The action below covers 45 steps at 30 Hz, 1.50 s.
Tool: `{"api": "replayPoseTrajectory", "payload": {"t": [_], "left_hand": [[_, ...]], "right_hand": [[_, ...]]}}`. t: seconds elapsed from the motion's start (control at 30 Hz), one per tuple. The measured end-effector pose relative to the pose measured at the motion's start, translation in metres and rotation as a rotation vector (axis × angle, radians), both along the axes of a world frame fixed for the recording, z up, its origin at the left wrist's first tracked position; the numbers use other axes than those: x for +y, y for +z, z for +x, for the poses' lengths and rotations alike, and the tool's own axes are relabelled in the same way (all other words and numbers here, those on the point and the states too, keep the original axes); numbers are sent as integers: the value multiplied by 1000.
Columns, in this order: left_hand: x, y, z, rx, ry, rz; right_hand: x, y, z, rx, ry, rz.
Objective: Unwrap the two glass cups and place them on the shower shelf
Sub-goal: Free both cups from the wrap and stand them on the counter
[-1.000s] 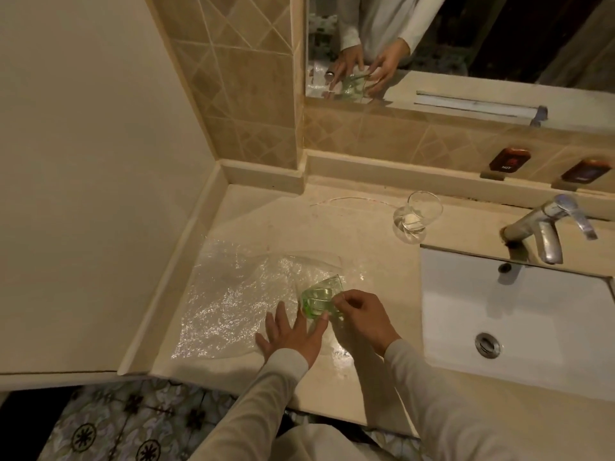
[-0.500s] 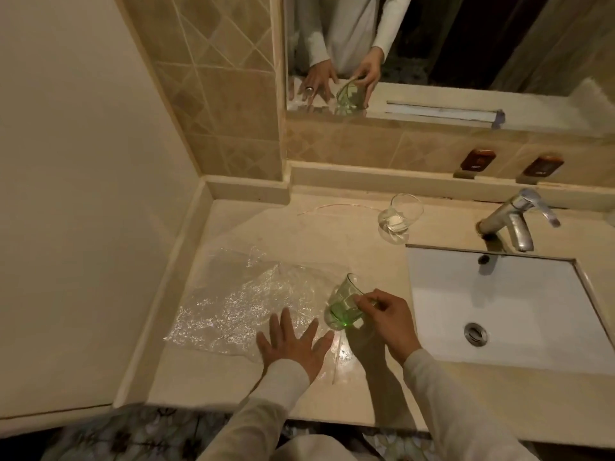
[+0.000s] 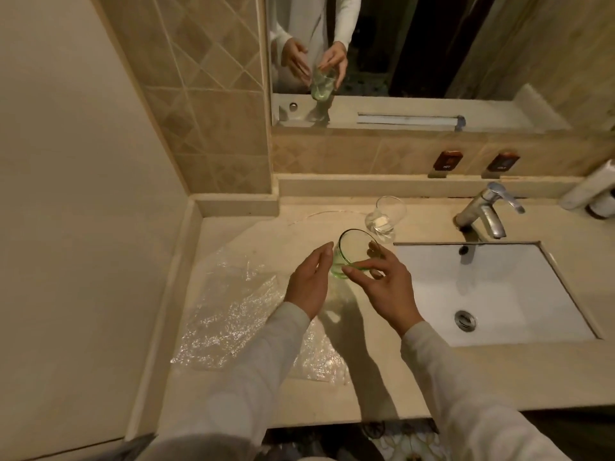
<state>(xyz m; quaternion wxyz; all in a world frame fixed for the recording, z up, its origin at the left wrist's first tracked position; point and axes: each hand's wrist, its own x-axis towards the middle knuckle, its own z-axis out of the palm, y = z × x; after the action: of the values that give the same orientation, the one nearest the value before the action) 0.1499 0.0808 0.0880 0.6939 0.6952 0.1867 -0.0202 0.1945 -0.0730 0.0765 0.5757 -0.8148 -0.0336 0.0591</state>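
A green-tinted glass cup (image 3: pixel 349 249) is lifted above the beige counter (image 3: pixel 372 377), tilted, mouth up. My right hand (image 3: pixel 382 281) pinches its rim and side with thumb and fingers. My left hand (image 3: pixel 311 281) hovers just left of the cup, fingers straight and holding nothing; whether its fingertips touch the glass I cannot tell. A clear glass cup (image 3: pixel 386 217) stands unwrapped on the counter behind, near the sink's back left corner. The crumpled clear plastic wrap (image 3: pixel 233 314) lies flat on the counter at left.
A white sink basin (image 3: pixel 492 294) with a chrome tap (image 3: pixel 486 214) fills the counter's right side. A mirror (image 3: pixel 432 44) above the tiled backsplash reflects my hands. A wall closes the left side. A white dispenser (image 3: pixel 595 191) sits far right.
My right hand lifted the green cup off the wrap, up and back towards the clear cup. My left hand left the wrap and rose beside the cup.
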Motion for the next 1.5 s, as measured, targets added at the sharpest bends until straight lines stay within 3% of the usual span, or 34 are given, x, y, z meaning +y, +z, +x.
{"api": "replayPoseTrajectory", "payload": {"t": [0.27, 0.5, 0.9, 1.5], "left_hand": [[5, 6, 38, 47, -34, -125], [0, 1, 98, 195, -7, -178], [-22, -50, 193, 312, 85, -202], [-25, -81, 223, 403, 166, -255]], "right_hand": [[20, -4, 47, -63, 32, -76], [21, -23, 108, -49, 45, -164], [24, -65, 190, 79, -22, -188], [34, -83, 208, 122, -56, -188]]}}
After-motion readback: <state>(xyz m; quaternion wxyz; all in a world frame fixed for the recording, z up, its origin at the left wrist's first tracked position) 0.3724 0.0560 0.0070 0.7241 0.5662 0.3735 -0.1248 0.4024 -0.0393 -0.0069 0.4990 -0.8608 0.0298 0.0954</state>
